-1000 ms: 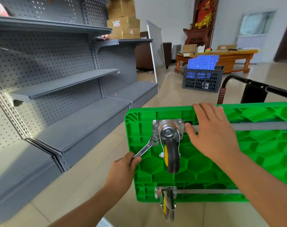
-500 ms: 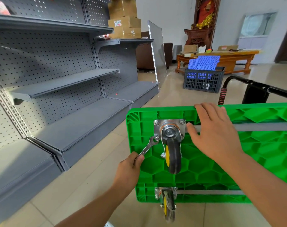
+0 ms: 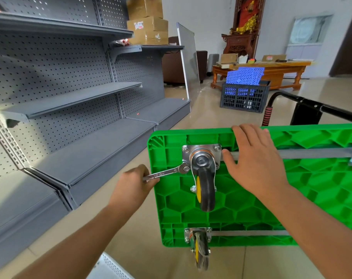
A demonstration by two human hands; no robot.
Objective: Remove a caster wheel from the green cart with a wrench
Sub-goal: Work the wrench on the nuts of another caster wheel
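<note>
Green cart (image 3: 291, 188) stands on edge on the floor, ribbed underside exposed. Caster wheel (image 3: 205, 190): black tyre, yellow hub, bolted plate. Left hand (image 3: 134, 185) grips wrench (image 3: 167, 172) on lower-left bolt. Right hand (image 3: 255, 158) rests flat, fingers extended.

No text, number or brand can be read with certainty. Stamped characters are seen on the shank of the wrench (image 3: 167, 172), but they are too small to be made out. A printed label in red and blue is borne by the middle cardboard box (image 3: 147, 24) on the shelf, and a red mark by a box on the wooden table (image 3: 271, 67); neither is legible.
</note>
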